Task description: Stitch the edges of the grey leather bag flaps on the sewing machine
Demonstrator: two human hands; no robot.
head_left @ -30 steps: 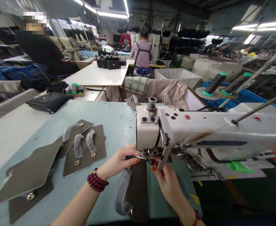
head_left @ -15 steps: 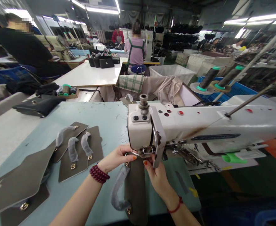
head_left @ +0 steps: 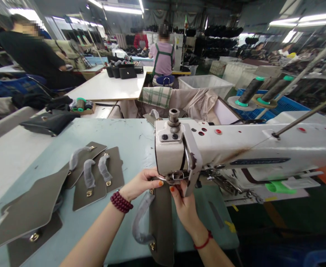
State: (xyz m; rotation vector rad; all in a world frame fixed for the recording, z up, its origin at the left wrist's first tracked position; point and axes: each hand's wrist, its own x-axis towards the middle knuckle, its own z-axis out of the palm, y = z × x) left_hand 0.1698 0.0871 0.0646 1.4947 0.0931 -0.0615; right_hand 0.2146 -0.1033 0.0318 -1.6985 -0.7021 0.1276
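Observation:
A grey-brown bag panel (head_left: 163,222) lies lengthwise under the head of a white sewing machine (head_left: 170,155). Its wrapped handle (head_left: 142,218), fixed by gold-coloured hardware, curves out on the left side. My left hand (head_left: 144,183) grips the panel's far left edge, with thumb and fingers closed beside the machine head. On the other side, my right hand (head_left: 183,204) pinches the panel's right edge, its fingertips partly hidden behind the machine's lever. The needle and the far end of the panel are hidden by the machine head.
Several similar panels with wrapped handles (head_left: 89,174) lie on the pale green tabletop (head_left: 124,137) to the left. A dark bag (head_left: 50,122) sits farther back. Thread cones (head_left: 250,92) stand behind the machine. Co-workers (head_left: 163,55) sit beyond a white table (head_left: 110,87).
The view has shifted slightly, so the scene sits a little farther right. Both hands keep their hold on the panel, which stays under the machine head with little visible movement.

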